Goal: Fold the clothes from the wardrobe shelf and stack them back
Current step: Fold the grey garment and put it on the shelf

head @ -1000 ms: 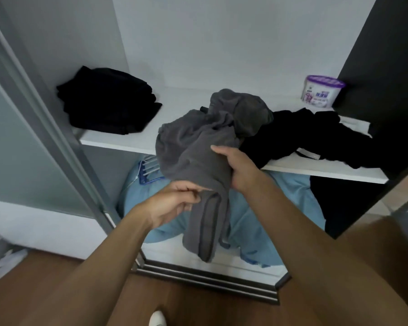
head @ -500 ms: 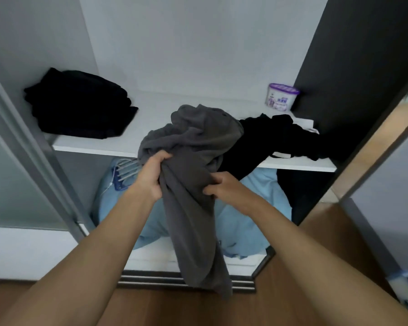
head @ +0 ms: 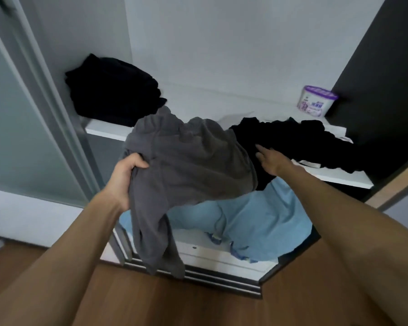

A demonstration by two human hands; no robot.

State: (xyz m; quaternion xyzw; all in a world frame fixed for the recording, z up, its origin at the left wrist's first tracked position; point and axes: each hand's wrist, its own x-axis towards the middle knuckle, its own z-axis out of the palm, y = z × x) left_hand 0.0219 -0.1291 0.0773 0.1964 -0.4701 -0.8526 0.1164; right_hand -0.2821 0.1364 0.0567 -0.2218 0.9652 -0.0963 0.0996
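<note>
A grey garment (head: 189,161) hangs half off the front of the white wardrobe shelf (head: 104,130), one end dangling down to the door track. My left hand (head: 125,175) grips its left edge in a fist. My right hand (head: 271,158) has straight fingers and reaches over the loose black clothes (head: 299,142) that sprawl along the shelf's right half, holding nothing. A folded black pile (head: 113,95) sits at the shelf's back left corner.
A purple-lidded tub (head: 316,102) stands at the shelf's back right. Light blue fabric (head: 252,220) fills the space under the shelf. A sliding door frame (head: 45,90) stands on the left, a dark panel (head: 386,78) on the right, wooden floor (head: 174,300) below.
My right hand let go of the grey garment and moved right toward the black clothes. My left hand kept its grip and the grey garment spread wider across the shelf edge.
</note>
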